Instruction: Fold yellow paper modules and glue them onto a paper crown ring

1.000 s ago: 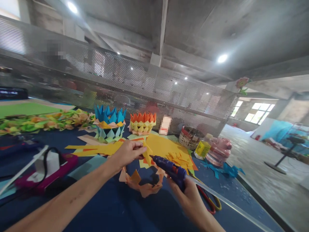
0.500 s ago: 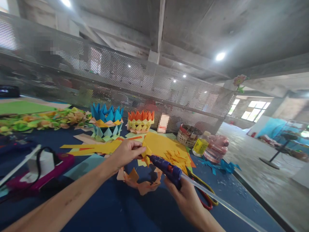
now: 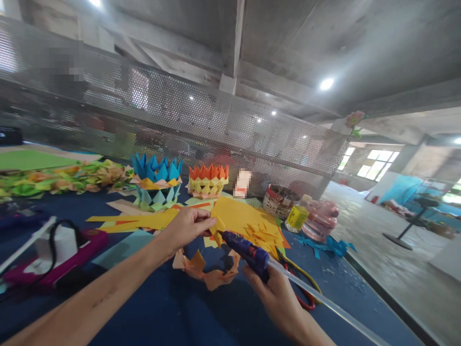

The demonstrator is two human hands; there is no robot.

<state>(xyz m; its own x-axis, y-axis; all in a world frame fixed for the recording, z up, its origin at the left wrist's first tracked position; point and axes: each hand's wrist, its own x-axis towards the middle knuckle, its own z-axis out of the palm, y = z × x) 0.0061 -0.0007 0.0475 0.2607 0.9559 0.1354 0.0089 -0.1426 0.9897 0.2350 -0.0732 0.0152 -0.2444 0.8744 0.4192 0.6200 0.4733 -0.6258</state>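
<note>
My left hand pinches a small folded piece of yellow paper above the table. My right hand is wrapped around a blue hot glue gun, with a long clear glue stick running out of its back. The gun's nozzle is at the folded paper's edge; whether it touches I cannot tell. Just below lies an open ring of folded peach paper. Behind my hands are yellow paper sheets with a heap of small folded yellow pieces on them.
Scissors with red and yellow handles lie beside my right hand. Blue and orange-yellow paper crowns stand at the back. A woven basket, a yellow-labelled bottle and a magenta power strip are on the table.
The view has shifted slightly. Both hands keep nearly the same pose, with the glue gun's tip still at the folded yellow paper.
</note>
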